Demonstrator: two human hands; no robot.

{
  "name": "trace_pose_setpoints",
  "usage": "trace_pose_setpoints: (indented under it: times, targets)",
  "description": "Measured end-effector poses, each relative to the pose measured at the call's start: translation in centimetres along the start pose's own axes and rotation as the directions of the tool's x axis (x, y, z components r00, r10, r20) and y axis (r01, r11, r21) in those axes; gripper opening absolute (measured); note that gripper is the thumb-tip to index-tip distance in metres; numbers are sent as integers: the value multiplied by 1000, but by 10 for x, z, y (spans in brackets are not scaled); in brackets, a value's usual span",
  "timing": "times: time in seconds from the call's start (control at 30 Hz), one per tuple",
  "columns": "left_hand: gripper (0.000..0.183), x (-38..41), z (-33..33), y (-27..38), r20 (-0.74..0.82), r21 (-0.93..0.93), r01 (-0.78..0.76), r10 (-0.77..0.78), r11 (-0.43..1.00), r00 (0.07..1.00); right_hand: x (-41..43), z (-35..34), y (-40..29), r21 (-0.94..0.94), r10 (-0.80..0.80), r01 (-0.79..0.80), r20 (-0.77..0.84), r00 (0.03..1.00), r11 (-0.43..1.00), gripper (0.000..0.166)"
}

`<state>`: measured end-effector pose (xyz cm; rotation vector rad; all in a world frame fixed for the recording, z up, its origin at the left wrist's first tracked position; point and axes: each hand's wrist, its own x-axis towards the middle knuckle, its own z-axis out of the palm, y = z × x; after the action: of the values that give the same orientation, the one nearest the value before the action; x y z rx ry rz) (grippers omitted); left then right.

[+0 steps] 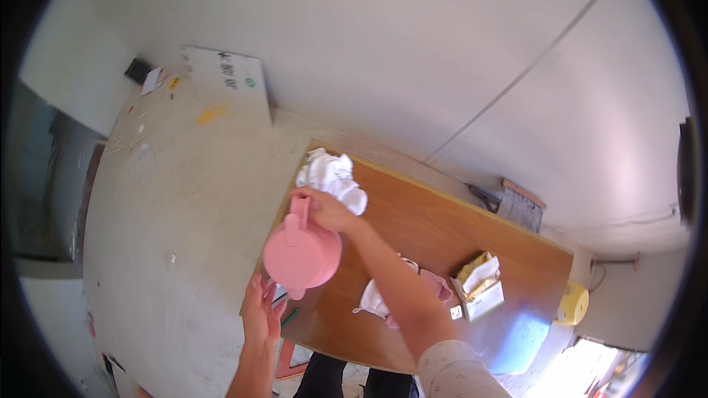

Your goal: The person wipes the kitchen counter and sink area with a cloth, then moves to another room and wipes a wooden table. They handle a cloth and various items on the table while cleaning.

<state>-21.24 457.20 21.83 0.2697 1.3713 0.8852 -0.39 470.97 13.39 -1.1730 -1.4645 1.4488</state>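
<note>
My right hand [326, 209] grips the handle of a pink pitcher [301, 254], which is seen from above with its round lid on, over the left end of a brown wooden table [420, 215]. Close to the pitcher's spout, my left hand [263, 307] has its fingers apart and holds nothing that I can see. A bundle of white cloth [332, 177] lies just beyond my right hand. Below the spout, a small item and a thin green stick [290, 317] show near the table edge. White cloth [373, 299] and pink cloth [436, 285] lie partly under my right forearm.
An opened carton with a yellow and white packet [481, 284] and a small white square item [456, 312] stand on the table's right part. A yellow object [573, 303] is beyond its right end. A white board [232, 83] leans on the wall; a pink stool [287, 362] is underneath.
</note>
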Motion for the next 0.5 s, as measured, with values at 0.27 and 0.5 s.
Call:
trace_pose_setpoints:
  times: [0.27, 0.5]
  targets:
    - [44, -43, 23, -16, 117, 54, -143, 136, 988, 984, -35, 27, -21, -109, 90, -134, -337, 937, 985, 18]
    - [43, -67, 41, -12, 202, 149, -203, 171, 968, 964, -119, -5, -29, -249, -78, -85, -578, 812, 965, 17]
